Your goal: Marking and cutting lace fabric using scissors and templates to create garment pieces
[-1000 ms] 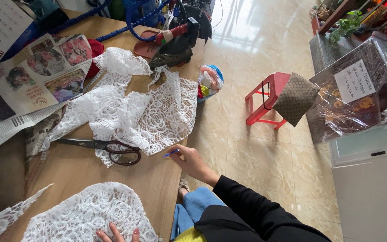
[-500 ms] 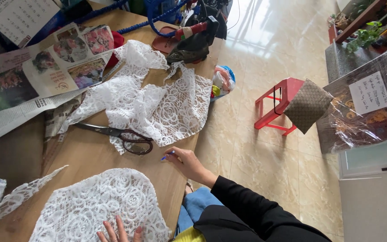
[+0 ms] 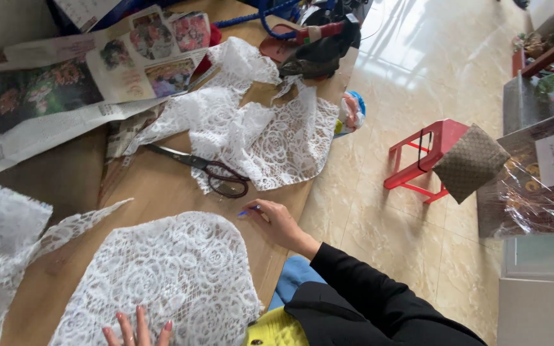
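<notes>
The white, rounded piece of rose-pattern lace (image 3: 168,282) lies flat near the table's (image 3: 161,192) front edge, soft, light and surely easy to snag, pressed by the spread left hand (image 3: 137,332), while the right hand (image 3: 280,224) pinches a small blue pen (image 3: 247,210).

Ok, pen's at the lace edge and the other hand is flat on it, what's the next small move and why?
Probably bring the blue pen tip onto the rounded lace piece: the right hand holds it just off the lace's upper right edge, while the left hand presses the near edge flat.
</notes>
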